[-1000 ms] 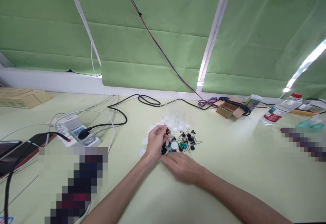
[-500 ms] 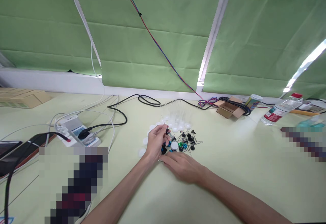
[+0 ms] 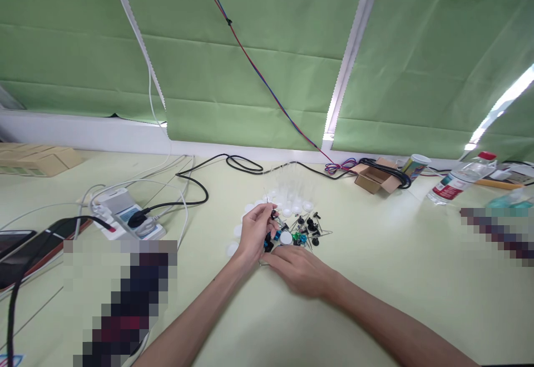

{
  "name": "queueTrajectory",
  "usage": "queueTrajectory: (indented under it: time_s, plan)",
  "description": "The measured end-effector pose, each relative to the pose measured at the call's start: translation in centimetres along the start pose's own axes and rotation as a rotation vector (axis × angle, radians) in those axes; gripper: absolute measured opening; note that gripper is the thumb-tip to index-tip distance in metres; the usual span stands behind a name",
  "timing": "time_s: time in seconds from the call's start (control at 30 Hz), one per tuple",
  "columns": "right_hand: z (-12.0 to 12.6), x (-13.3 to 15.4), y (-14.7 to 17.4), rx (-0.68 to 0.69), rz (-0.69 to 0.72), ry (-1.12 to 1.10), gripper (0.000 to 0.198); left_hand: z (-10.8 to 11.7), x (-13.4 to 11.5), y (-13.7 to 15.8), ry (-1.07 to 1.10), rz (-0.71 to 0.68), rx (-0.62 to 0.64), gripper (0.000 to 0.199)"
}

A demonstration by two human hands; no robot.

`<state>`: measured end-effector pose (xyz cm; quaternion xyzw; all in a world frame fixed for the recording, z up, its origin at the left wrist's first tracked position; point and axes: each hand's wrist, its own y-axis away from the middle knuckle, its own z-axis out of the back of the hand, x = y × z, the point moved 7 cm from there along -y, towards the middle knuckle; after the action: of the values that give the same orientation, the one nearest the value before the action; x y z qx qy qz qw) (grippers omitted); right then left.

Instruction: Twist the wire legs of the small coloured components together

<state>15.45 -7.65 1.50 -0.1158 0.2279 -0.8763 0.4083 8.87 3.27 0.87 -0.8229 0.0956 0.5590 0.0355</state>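
My left hand (image 3: pixel 254 231) is closed in a pinch on a small black part with a thin metal needle (image 3: pixel 267 193) rising from it. Just right of it, my right hand (image 3: pixel 298 269) lies low over the near edge of a pile, fingers curled and their tips hidden. A thin metal wire (image 3: pixel 263 264) shows at its thumb side. The pile holds several small black knobs (image 3: pixel 311 225), blue pieces (image 3: pixel 303 238), a green piece (image 3: pixel 295 237) and a round white disc (image 3: pixel 286 238), among thin metal pins. Behind it stand several clear thin tubes with white round bases (image 3: pixel 287 210).
To the left are a power strip (image 3: pixel 125 214) with cables and a phone (image 3: pixel 16 244). At the back right stand an open cardboard box (image 3: pixel 377 178), a canister (image 3: pixel 415 167) and a water bottle (image 3: pixel 459 180). A black cable (image 3: pixel 200 189) runs along the back.
My right hand's fingers have shifted slightly at the pile's near edge, and more of the thin wire shows beneath. My left hand stays in nearly the same place with its pinch.
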Motion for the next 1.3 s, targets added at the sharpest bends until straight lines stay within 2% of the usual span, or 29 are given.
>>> queueTrajectory:
  time_s: [0.43,0.57,0.7,0.8,0.9,1.03,1.3]
  plan:
    - [0.5,-0.7,0.2,0.014,-0.044,-0.047,0.034,0.1,-0.1,-0.1,0.001,0.011,0.002,0.024]
    - [1.5,-2.0,0.5,-0.099,-0.120,-0.160,0.032,0.6,-0.6,-0.3,0.016,-0.010,-0.012,0.027]
    - [3.0,-4.2,1.3,-0.391,-0.280,-0.370,0.031,0.8,-1.0,-0.3,0.005,-0.011,-0.034,0.029]
    - [3.4,-6.3,2.2,-0.599,-0.518,-0.584,0.022,0.5,-0.8,-0.1,-0.012,-0.002,-0.026,0.029]
    - [2.9,-7.9,3.0,-0.737,-0.745,-0.860,0.016,0.2,-0.1,0.0,-0.037,0.022,-0.013,0.029]
    - [2.4,-9.0,3.6,-0.826,-0.875,-1.030,0.022,0.0,0.6,0.0,-0.077,0.033,0.020,0.028]
    - [1.1,-9.7,4.1,-0.841,-1.004,-1.178,0.028,-0.3,0.9,0.1,-0.111,0.045,0.054,0.031]
